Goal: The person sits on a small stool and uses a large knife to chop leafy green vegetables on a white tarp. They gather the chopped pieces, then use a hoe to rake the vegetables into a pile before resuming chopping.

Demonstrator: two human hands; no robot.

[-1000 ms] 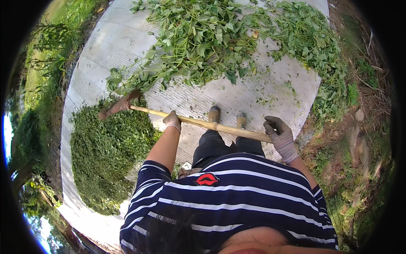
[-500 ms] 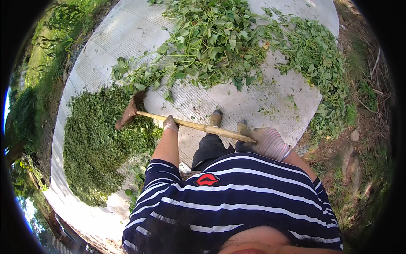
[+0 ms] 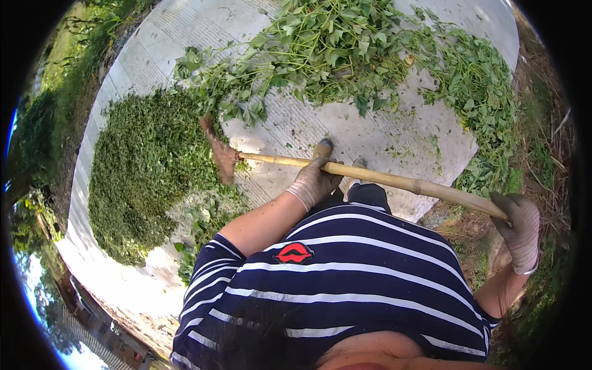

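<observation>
A long tool with a pale bamboo handle [image 3: 394, 180] and a rusty brown metal head [image 3: 223, 155], like a hoe, lies across in front of my body. My left hand [image 3: 316, 182], in a striped glove with a dark palm, wraps the handle's middle. Farther right, my right hand [image 3: 518, 229], gloved alike, grips the handle's end. The metal head rests at the right edge of a wide heap of chopped green leaves [image 3: 139, 179], on the concrete. Its lower edge is partly lost among the leaves.
Whole leafy vines [image 3: 336, 49] lie piled ahead on the concrete slab [image 3: 290, 123], trailing off to a second strip of vines [image 3: 478, 92] at the right. My boots [image 3: 322, 148] stand just beyond the handle. Dry brush and soil [image 3: 549, 135] border the slab's right side.
Both hands have moved right, the right one far out to the side. The tool's head has been drawn right, from over the heap to its edge, and its handle now reaches farther right.
</observation>
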